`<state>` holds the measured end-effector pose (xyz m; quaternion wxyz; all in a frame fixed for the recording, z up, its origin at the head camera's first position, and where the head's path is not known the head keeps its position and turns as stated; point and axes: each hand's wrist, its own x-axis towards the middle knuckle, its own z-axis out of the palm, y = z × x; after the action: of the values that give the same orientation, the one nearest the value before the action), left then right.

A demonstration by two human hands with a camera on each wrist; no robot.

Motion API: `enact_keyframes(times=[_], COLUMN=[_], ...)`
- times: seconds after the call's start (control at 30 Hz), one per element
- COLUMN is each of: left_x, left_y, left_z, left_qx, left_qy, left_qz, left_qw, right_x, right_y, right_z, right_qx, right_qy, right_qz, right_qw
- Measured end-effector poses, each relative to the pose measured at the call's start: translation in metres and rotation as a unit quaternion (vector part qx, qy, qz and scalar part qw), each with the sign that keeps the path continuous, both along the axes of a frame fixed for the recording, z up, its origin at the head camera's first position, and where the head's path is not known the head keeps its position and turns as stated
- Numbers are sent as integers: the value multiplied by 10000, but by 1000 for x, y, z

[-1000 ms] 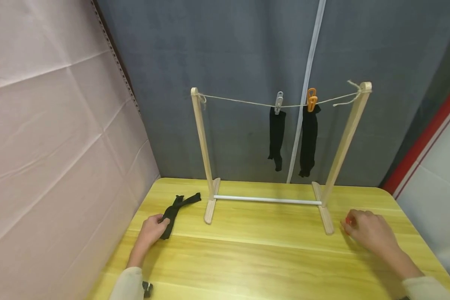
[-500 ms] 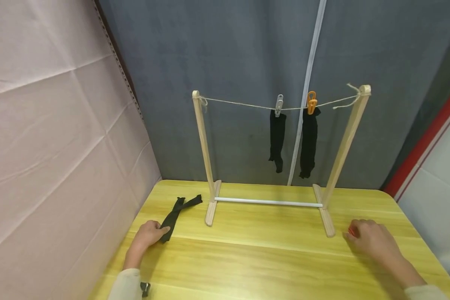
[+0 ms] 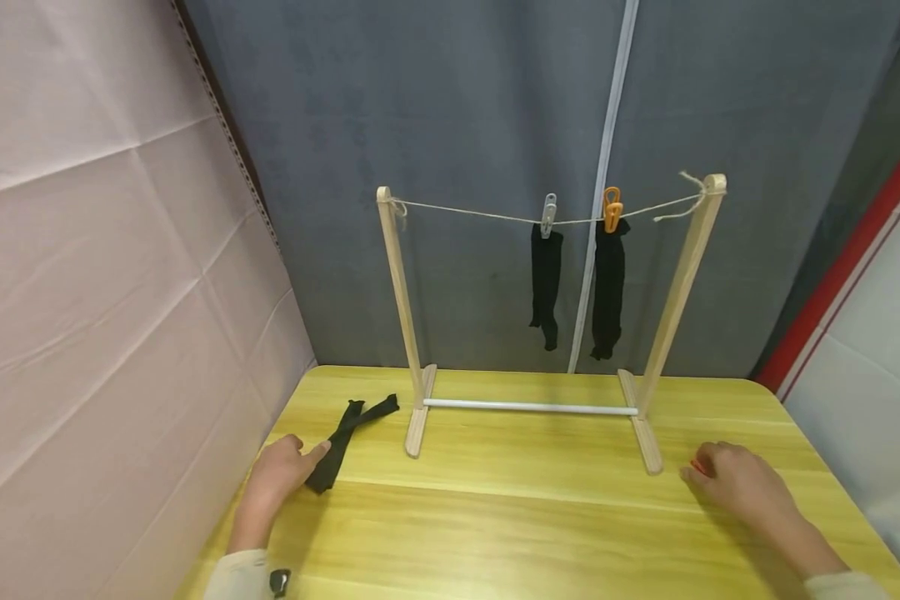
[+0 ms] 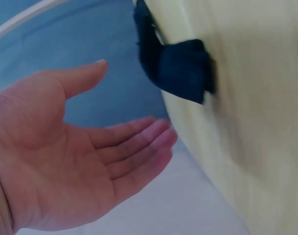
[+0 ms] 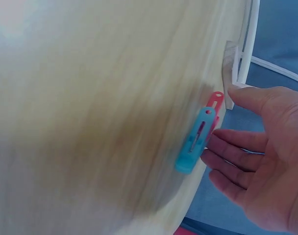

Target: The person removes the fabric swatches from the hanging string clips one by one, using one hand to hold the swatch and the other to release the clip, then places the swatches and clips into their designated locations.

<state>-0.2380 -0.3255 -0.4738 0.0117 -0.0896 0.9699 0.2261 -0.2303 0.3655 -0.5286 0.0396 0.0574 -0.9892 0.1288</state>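
Socks (image 3: pixel 342 435) lie crossed near the left edge of our tabletop (image 3: pixel 495 533), just beside our left grip (image 3: pixel 276 471), fingers stretched out unclenched. Rightward, our right grip (image 3: pixel 738 482) spreads beside a blue clip (image 5: pixel 194 142) and red clip (image 5: pixel 215 100), clenching neither; broad tabletop runs between.
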Motion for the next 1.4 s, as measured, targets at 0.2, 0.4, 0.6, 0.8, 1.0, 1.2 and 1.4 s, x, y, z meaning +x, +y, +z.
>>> enact_keyframes(times=[0.2, 0.4, 0.6, 0.8, 1.0, 1.2, 1.4], left_x=[-1, -7, -15, -20, -25, -26, -28], left_y=[14, 35, 62, 89, 112, 133, 154], left_z=[11, 28, 42, 54, 57, 51, 44], left_qx=[48, 276, 672, 1203, 1445, 1758, 2666], left_qy=[253, 608, 1225, 1462, 1515, 1930, 2578], left_qz=[8, 31, -20, -178, -459, -954, -1585], left_qw=[9997, 9978, 9902, 9817, 9768, 9606, 9151], right_x=[-1, 2, 6, 9, 12, 10, 3], right_y=[0, -10, -25, -38, -48, -61, -74], right_z=[12, 26, 44, 58, 68, 76, 77], right_qx=[-66, -164, -394, -653, -854, -1161, -1494], right_qy=[-311, 176, 617, 1161, 1673, 1982, 2418], right_qz=[-127, -108, -169, -286, -358, -349, -269], right_qw=[9994, 9997, 9972, 9907, 9816, 9726, 9584])
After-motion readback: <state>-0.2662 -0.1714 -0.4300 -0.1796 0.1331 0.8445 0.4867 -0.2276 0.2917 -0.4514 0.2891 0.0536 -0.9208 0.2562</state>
